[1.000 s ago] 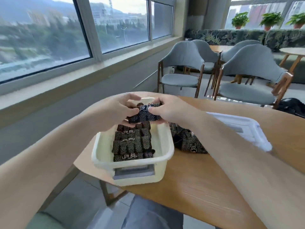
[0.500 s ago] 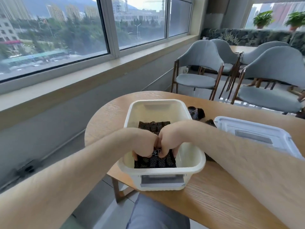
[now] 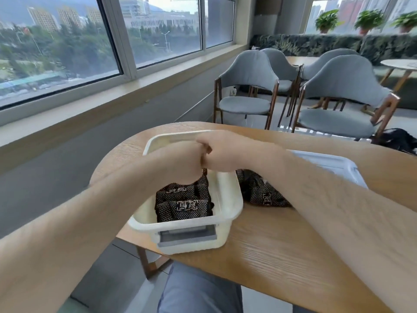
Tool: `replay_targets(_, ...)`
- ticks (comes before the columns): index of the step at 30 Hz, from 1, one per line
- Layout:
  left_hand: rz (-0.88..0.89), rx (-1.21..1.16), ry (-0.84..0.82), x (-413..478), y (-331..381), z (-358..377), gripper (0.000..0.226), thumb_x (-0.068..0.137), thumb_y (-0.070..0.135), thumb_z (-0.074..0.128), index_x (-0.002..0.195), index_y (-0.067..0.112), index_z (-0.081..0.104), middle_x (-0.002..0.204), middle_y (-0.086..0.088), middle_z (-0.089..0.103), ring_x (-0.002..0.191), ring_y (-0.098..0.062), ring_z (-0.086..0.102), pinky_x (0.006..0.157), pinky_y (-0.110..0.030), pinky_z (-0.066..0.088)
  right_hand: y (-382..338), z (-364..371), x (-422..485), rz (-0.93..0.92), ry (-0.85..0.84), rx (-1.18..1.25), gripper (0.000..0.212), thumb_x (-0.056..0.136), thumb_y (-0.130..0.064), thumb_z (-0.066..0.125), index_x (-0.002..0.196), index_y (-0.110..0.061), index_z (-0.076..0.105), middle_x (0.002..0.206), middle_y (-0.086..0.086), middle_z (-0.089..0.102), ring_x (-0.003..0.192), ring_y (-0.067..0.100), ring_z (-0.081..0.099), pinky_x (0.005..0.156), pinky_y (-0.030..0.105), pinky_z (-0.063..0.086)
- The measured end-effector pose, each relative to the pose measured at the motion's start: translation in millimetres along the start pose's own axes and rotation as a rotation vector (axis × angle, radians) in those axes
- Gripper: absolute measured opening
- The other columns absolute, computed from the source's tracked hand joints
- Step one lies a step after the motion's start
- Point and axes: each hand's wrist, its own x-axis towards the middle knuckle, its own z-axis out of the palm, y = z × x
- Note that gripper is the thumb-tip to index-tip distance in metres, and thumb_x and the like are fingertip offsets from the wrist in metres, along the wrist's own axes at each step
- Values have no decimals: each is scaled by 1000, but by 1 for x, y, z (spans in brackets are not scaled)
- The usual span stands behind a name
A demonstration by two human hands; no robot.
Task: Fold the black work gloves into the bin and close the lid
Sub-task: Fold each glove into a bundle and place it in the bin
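A: Bin [image 3: 232, 195]?
B: Cream, uncovered, centre of frame, at the bench [image 3: 270, 245] edge. Folded gloves [image 3: 182, 206] packed in its near end, white-printed cuffs facing up. The far end is hidden under the hands.
A: Hands?
B: Both over the bin's far half, knuckles touching, fingers curled downward. Left hand [image 3: 185, 163] grasps a strip of black glove [image 3: 204, 176] rising from the bin. Right hand [image 3: 225, 154]: fingertips hidden, cannot tell whether it has the glove.
A: Outside the bin?
B: Loose gloves [image 3: 264, 195] heaped on the bench just beside the bin's right wall, partly behind the right forearm. Lid [image 3: 327, 164] lies flat at right of frame, beyond the heap.
A: Background?
B: Grey chairs [image 3: 246, 91], upper right.
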Motion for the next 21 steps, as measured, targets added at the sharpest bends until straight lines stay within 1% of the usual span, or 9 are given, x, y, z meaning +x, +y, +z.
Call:
replay_targets(3,-14,-118,199,11,38,-25,24,95,11,45,117,19,51,95,0,59,79,-22,52,61,-30,40,36,-23,-23,49,232,154,3,90,-24,58,87,-22,58,87,-8,62,85,17,57,71,31,45)
replay_targets(5,-9,-151,254,20,75,-36,21,94,14,45,114,17,50,83,3,51,67,-19,46,52,-29,31,67,-32,-47,99,314,226,11,88,-22,58,97,-19,65,91,-5,67,86,16,60,73,32,47)
replay_targets(7,21,-199,239,25,115,-42,35,95,12,47,129,10,50,103,-2,60,81,-21,55,63,-28,38,92,-34,-70,134,377,256,18,84,-22,57,99,-19,67,95,-2,68,87,16,61,73,33,48)
replay_targets(9,38,-248,208,32,154,-41,47,95,5,49,141,7,43,125,-8,60,98,-25,57,72,-31,40,117,-34,-94,195,434,280,17,86,-23,56,98,-23,67,98,-5,68,89,15,62,75,35,51)
replay_targets(11,58,-366,221,36,183,-32,51,91,2,47,142,9,43,128,-9,59,100,-25,56,77,-34,46,138,-27,-115,257,477,313,13,90,-22,57,97,-23,68,95,-8,68,86,10,62,73,32,51)
replay_targets(14,43,-577,232,44,213,9,43,91,6,47,134,11,49,133,-8,52,123,-28,50,96,-39,47,167,-1,-142,372,539,333,11,92,-21,60,99,-21,68,91,-11,66,72,-2,55,68,20,42)
replay_targets(17,-68,-464,309,49,213,71,42,95,15,50,137,12,47,138,-9,46,126,-31,43,95,-41,40,184,47,-151,474,465,301,24,95,-20,57,117,-23,68,99,-13,58,81,5,51,84,27,47)
replay_targets(19,-155,-376,347,57,204,106,41,97,23,53,135,12,49,135,-9,48,126,-33,43,96,-44,39,187,79,-150,487,458,276,30,96,-30,61,125,-25,65,107,-13,56,90,7,53,94,32,49)
replay_targets(21,-188,-328,361,65,196,128,37,95,28,59,128,13,53,126,-8,54,120,-32,50,94,-45,42,186,103,-146,515,491,256,40,93,-45,65,129,-27,63,112,-12,54,103,10,56,92,29,47)
